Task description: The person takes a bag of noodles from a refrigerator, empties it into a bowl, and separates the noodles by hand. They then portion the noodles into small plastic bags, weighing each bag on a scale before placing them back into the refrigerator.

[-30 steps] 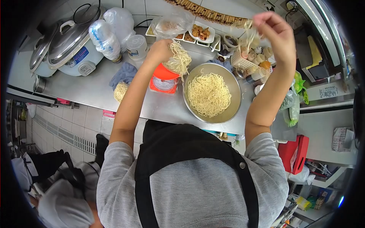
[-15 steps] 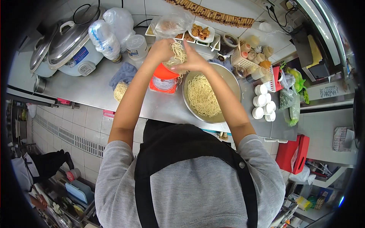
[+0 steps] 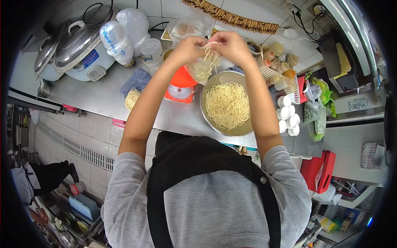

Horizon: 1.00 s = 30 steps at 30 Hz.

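A noodle portion point(image 3: 204, 67), a pale yellow tangle of thin strands, hangs in the air just under both hands. It looks slightly hazy, as if inside thin clear plastic, though that cannot be told for sure. The left hand point(image 3: 187, 48) pinches its top from 10 o'clock and the right hand point(image 3: 232, 45) from 2 o'clock. Each grip is closed on the upper strands, fingertips drawn together and nearly meeting over the bundle.

Straight below, at 6 to 7 o'clock of the portion, stands a small scale point(image 3: 179, 87) with a red-orange body, a flat round pan and a white dial. Just beside it, at 3 o'clock, sits a wide round metal bowl point(image 3: 248, 126), shiny and shallow, filled with a loose heap of the same noodles.

Both rest on a brushed steel tabletop point(image 3: 99, 97). At 9 o'clock of the scale lies a second small noodle bundle point(image 3: 131, 99), touching a crumpled blue cloth point(image 3: 135, 79). Further toward 10 o'clock is a white rice cooker point(image 3: 80, 47) with a domed metal lid. At 3 o'clock of the bowl, small white cups point(image 3: 287, 115) are stacked in short rows.
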{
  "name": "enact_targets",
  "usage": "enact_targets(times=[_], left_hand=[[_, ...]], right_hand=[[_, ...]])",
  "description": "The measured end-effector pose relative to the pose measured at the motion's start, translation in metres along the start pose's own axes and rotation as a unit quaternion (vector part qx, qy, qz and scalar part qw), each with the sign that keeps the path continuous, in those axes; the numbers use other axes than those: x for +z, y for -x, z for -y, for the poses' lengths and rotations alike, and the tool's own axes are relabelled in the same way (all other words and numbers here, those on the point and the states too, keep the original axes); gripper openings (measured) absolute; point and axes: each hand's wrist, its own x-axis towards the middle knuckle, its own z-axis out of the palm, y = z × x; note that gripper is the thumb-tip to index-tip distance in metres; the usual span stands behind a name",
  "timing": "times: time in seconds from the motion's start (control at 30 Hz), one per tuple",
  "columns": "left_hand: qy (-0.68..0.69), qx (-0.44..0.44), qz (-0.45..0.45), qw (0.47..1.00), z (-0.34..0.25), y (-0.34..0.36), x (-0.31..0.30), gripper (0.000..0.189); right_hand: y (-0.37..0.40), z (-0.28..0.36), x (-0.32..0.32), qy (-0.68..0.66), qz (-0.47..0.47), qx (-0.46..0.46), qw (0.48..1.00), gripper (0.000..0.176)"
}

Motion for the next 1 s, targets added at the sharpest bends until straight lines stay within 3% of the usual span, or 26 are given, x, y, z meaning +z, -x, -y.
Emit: enact_targets(times=[0.03,0.07,0.13,0.2,0.23,0.3,0.37,0.47,0.53,0.57,0.63,0.77,0.8,0.83,0.87,0.93,1.0], left_hand=[[0.023,0.063,-0.010,0.998,-0.002,-0.005,0.004,0.033],[0.025,0.063,-0.009,0.998,-0.016,-0.006,0.005,0.033],[0.068,0.050,0.025,0.996,-0.054,-0.007,0.004,0.034],[0.068,0.023,0.069,0.995,-0.062,-0.014,0.017,0.037],[0.066,-0.007,0.111,0.992,-0.066,-0.018,0.023,0.041],[0.058,0.016,0.121,0.991,-0.052,-0.023,0.054,0.042],[0.043,0.048,0.124,0.990,-0.021,-0.026,0.095,0.044],[0.049,0.076,0.154,0.984,0.013,-0.018,0.139,0.046],[-0.040,-0.040,0.212,0.976,0.016,0.000,0.149,0.047],[-0.041,-0.035,0.215,0.975,0.020,0.004,0.152,0.047],[-0.064,-0.049,0.188,0.979,0.028,0.012,0.156,0.048],[-0.019,-0.086,0.164,0.983,0.006,0.023,0.139,0.049],[-0.019,-0.087,0.164,0.982,0.013,0.024,0.141,0.049],[-0.059,-0.015,0.138,0.989,0.024,0.025,0.145,0.049],[-0.097,0.058,0.112,0.987,0.026,0.026,0.145,0.049],[-0.079,0.044,0.128,0.988,0.030,0.027,0.146,0.051],[-0.062,0.030,0.144,0.987,0.028,0.027,0.143,0.053]], right_hand=[[0.000,-0.003,-0.011,0.001,0.000,0.001,1.000,0.013],[0.001,0.003,-0.025,-0.010,-0.012,-0.008,1.000,0.013],[0.005,0.023,-0.046,-0.018,-0.026,-0.015,0.999,0.014],[0.018,0.046,-0.062,0.120,-0.025,-0.042,0.992,0.014],[0.020,0.041,-0.066,0.123,-0.031,-0.038,0.991,0.014],[0.026,0.023,-0.071,0.230,0.069,-0.021,0.971,0.011],[0.038,0.006,-0.074,0.260,0.071,0.017,0.963,0.012],[0.060,-0.040,-0.070,0.329,0.209,0.131,0.912,0.014],[0.077,-0.074,-0.057,0.359,0.250,0.155,0.886,0.015],[0.086,-0.085,-0.047,0.366,0.263,0.158,0.879,0.015],[0.105,-0.109,-0.022,0.239,0.147,0.132,0.951,0.016],[0.134,-0.132,0.024,0.302,0.162,0.215,0.915,0.016],[0.143,-0.135,0.033,0.268,0.088,0.201,0.938,0.018],[0.146,-0.138,0.038,0.231,0.014,0.185,0.955,0.019],[0.146,-0.140,0.040,0.230,0.015,0.184,0.955,0.019],[0.147,-0.144,0.043,0.187,0.036,0.236,0.953,0.021],[0.143,-0.138,0.034,0.178,0.049,0.226,0.956,0.021]])
